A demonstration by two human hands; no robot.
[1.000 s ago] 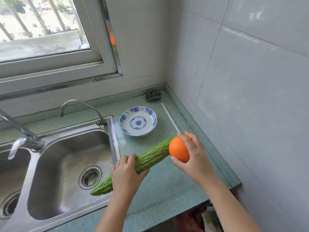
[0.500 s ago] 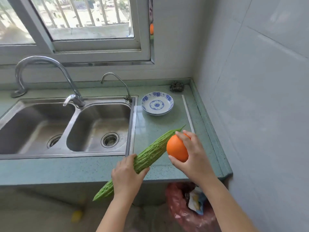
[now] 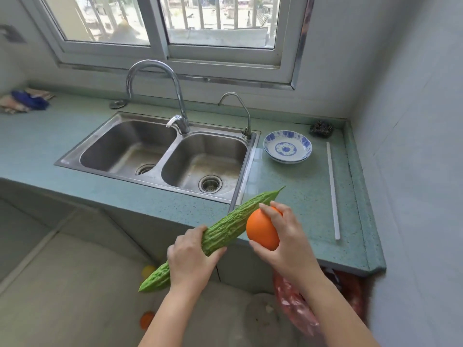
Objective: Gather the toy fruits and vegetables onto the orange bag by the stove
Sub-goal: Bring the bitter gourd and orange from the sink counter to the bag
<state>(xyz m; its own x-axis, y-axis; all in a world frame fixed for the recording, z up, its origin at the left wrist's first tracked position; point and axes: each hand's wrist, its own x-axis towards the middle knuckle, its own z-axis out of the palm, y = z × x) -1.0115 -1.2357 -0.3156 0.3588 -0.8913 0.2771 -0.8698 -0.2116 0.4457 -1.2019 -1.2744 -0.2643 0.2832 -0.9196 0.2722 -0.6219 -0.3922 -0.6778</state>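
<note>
The gourd (image 3: 225,231) and orange (image 3: 261,229) have been drawn back from the sink (image 3: 155,151), out past its front. The gourd is gripped mid-length by the left hand (image 3: 190,259), the orange wrapped by curled fingers (image 3: 273,211) of the right hand (image 3: 288,246), presumably for carrying together.

No text, label, brand or number can be read anywhere in the view. The bowl (image 3: 287,149) carries only a blue painted pattern, not letters.
</note>
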